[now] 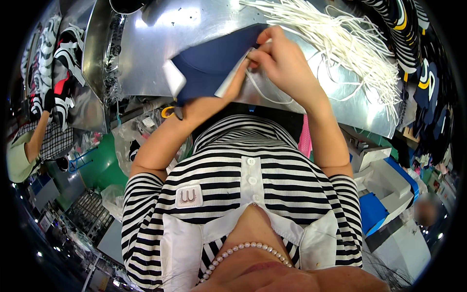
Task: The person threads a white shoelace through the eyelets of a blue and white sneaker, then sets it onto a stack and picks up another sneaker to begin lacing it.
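A navy shoe upper (209,58) with white edging is held over the metal table. My left hand (235,86) is closed on its near edge, partly hidden behind the piece. At the upper's right edge my right hand (287,61) pinches with thumb and index finger close to the left fingertips. A thin white shoelace (262,92) hangs in a loop below the right hand and seems to run up to the pinch; its end is hidden by the fingers. Beside my left wrist is a yellow ring-shaped handle (168,112) with a dark part.
A pile of white laces (340,44) covers the right side of the metal table (141,73). Striped shoe uppers (428,82) are stacked at far right, others (65,58) at far left near another person's arm (36,136). An open carton (389,185) stands at lower right.
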Action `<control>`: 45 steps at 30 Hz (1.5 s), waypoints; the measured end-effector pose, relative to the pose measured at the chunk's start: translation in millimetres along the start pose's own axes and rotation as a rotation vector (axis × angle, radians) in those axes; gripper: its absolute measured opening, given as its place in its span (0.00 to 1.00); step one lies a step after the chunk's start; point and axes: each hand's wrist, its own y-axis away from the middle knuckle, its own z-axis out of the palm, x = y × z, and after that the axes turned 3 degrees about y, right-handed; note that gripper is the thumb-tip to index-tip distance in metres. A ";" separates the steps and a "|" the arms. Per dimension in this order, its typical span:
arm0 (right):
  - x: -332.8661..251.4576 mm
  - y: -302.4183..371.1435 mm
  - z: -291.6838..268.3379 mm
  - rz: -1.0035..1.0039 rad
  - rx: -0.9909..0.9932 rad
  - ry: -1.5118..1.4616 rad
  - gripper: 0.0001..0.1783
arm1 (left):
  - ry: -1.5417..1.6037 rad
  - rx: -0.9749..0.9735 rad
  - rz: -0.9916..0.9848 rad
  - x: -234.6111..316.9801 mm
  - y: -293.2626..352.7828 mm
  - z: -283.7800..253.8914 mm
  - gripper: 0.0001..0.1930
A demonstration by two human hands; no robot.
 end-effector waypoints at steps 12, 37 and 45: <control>1.4 28.7 -44.9 -0.015 0.295 0.218 0.20 | 1.006 -0.057 -0.733 -23.5 4.7 -16.2 0.16; 26.4 32.3 22.0 -0.034 -0.053 -0.019 0.10 | -0.053 0.037 -0.244 -0.5 -20.7 -64.1 0.10; 43.5 141.3 7.3 0.116 -0.310 -0.136 0.07 | 0.218 0.154 -0.353 3.6 -48.5 -119.2 0.13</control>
